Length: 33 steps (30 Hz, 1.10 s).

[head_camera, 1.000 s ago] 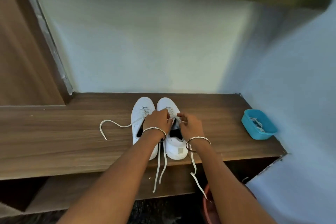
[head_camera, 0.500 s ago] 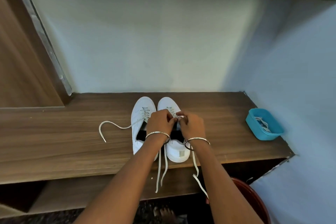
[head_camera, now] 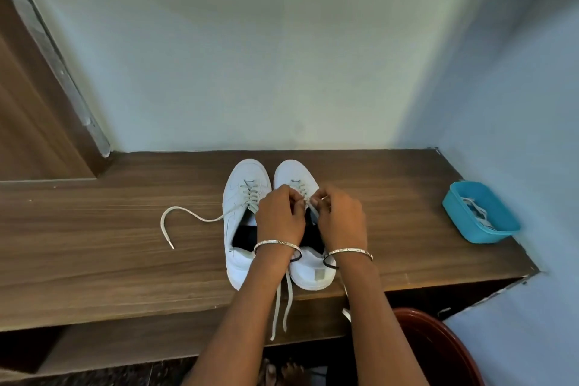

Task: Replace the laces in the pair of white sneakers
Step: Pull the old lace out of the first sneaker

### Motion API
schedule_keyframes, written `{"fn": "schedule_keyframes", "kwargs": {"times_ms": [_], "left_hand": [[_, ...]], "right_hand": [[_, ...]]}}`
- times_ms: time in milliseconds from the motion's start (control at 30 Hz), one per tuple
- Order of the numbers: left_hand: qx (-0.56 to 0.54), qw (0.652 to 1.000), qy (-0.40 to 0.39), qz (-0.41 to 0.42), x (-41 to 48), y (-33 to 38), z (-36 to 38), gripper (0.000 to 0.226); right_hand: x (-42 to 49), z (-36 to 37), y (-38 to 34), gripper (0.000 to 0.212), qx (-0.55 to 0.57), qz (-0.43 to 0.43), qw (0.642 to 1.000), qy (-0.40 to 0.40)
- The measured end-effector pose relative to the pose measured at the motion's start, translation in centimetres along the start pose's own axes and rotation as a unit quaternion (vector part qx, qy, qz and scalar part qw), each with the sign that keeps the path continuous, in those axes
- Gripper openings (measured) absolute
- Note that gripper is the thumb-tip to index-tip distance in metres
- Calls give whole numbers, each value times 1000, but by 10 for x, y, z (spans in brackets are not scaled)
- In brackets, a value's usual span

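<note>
Side by side on the wooden shelf (head_camera: pixel 94 244), toes toward the wall: the left sneaker (head_camera: pixel 241 194) and the right sneaker (head_camera: pixel 293 171), both laced only near the toe. Over the right sneaker, the left hand (head_camera: pixel 279 216) and the right hand (head_camera: pixel 343 219), close together, fingers curled, each seemingly pinching the lace (head_camera: pixel 315 201) at the middle eyelets; exact grip under the knuckles hidden. Two lace ends (head_camera: pixel 283 307) hanging over the front edge of the shelf. From the left sneaker, a loose lace (head_camera: pixel 188 218) trailing out on the wood. Probably in the middle of threading one row. To do this well: pinch close to the tip, not far back, for a stiff end; push straight through the eyelet, then pull the whole length through before going to the next hole. Hold the tongue flat with the other hand. Avoid any twist; smooth the flat lace after each crossing. Compare both ends for equal length, and copy the pattern of the left sneaker. Beware of catching a bangle (head_camera: pixel 277 243) on the hanging ends. On the right, well apart, a blue tub (head_camera: pixel 488 235) with other laces (head_camera: pixel 476 215) inside.
</note>
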<state>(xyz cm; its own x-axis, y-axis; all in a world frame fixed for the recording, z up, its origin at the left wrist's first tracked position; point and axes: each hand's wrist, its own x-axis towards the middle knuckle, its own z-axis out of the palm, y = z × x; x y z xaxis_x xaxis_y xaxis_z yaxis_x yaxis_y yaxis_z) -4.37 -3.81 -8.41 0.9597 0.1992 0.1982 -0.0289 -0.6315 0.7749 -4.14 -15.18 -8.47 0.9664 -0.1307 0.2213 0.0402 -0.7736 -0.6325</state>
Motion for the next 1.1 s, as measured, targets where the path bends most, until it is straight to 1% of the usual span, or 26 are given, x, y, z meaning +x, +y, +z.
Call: {"fn": "schedule_keyframes", "kwargs": {"times_ms": [100, 200, 300, 367, 400, 500, 600, 700, 767, 833, 933, 1000, 1033, 1100], "left_hand": [[-10, 1000, -10, -16, 0, -4, 2, 8], [-35, 998, -28, -34, 1, -9, 3, 9], [-55, 995, -58, -53, 7, -7, -1, 14], [-71, 991, -84, -71, 11, -2, -4, 23], [-85, 989, -94, -79, 12, 0, -5, 27], [-143, 976, -117, -113, 15, 1, -6, 32], [-202, 957, -145, -150, 19, -5, -5, 33], [-264, 933, -170, -174, 22, -8, -5, 24], [-278, 926, -170, -188, 24, -11, -5, 17], [-302, 917, -164, -204, 27, -14, -4, 13], [-332, 905, -161, -212, 29, -16, -4, 14], [-352, 897, -157, -217, 30, -15, -4, 15], [-363, 892, -153, -221, 30, -15, -4, 14], [-380, 885, -151, -224, 30, -15, -7, 12]], "right_hand": [[1, 6, 1, 6, 4, -16, 1000, 14], [0, 6, 5, 5, 42, -30, 999, 15], [3, -4, 8, 2, 53, -39, 997, -27], [6, -11, 8, 8, 47, -47, 996, -58], [8, -12, 8, 9, 42, -54, 996, -62], [12, -12, 5, 9, 23, -65, 997, -43], [15, -10, 7, 14, 19, -53, 998, -38], [16, -9, 10, 13, 49, -46, 997, -36], [16, -7, 15, 9, 95, -27, 994, -36], [16, -4, 21, 6, 181, 15, 982, -49], [14, -1, 24, 4, 305, 72, 948, -57], [13, 1, 22, 2, 377, 95, 920, -56], [13, 1, 19, 6, 405, 100, 908, -53], [13, 2, 17, 14, 430, 92, 897, -52]]}}
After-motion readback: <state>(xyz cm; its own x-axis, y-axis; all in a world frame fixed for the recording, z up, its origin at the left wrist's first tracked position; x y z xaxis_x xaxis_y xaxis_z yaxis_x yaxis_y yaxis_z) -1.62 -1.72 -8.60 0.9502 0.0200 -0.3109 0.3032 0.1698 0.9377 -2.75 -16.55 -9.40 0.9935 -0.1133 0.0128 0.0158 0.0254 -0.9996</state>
